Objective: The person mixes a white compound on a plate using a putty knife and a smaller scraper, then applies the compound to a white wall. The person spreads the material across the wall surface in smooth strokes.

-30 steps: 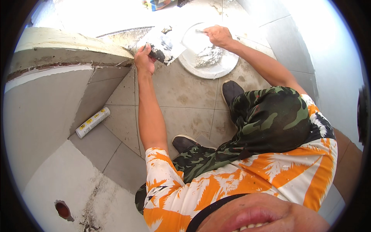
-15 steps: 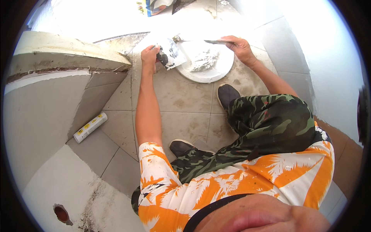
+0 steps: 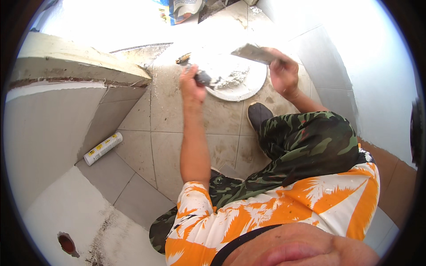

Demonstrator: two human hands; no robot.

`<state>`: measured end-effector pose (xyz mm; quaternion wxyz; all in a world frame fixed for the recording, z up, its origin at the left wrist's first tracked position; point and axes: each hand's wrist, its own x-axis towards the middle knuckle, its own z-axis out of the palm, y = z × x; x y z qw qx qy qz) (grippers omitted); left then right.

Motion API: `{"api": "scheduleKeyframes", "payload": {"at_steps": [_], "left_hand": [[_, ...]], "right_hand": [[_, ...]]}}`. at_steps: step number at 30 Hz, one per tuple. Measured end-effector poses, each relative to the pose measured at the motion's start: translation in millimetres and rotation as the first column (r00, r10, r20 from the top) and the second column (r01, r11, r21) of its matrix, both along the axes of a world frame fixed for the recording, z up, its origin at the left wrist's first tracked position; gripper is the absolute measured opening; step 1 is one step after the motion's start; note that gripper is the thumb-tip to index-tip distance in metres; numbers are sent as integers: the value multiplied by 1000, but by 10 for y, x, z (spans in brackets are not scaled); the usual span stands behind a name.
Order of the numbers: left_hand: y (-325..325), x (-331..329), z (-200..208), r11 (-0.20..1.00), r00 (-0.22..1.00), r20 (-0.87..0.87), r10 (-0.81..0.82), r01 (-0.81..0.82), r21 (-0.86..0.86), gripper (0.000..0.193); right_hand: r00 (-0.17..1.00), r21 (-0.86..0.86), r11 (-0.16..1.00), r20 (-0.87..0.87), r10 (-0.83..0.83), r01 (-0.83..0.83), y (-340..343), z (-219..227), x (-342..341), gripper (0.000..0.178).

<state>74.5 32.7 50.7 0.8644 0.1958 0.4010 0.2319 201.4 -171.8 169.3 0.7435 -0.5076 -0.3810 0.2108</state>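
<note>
Gripping black-handled trowel (image 3: 203,78) with left hand (image 3: 192,88), flat scraper (image 3: 254,53) with right hand (image 3: 285,76); apparently working white paste (image 3: 234,78), between both hands' fingers on round white tray (image 3: 242,94); probably calling next for lowering scraper to paste

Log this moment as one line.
left hand: holds dark-handled tool; right hand: holds scraper; white paste: on round tray; tube: lying on floor

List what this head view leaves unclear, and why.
Head view:
Dark-handled flat tool in left hand: blade blurred, overexposed.
Round white tray: far rim lost in glare.
Grey metal blade: handle hidden by right hand.
Blue-and-white bag: cut by top edge.
</note>
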Motion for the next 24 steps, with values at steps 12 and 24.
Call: {"api": "scheduleKeyframes", "payload": {"at_steps": [12,24], "left_hand": [[-162,-120,406,999,989,149,17,-23,40,30],[287,-738,-490,984,996,-23,-85,88,154,26]], "right_hand": [[365,-246,957,914,177,154,9,-114,214,33],[818,-795,280,573,53,538,-17,-1125,967,30]]}}
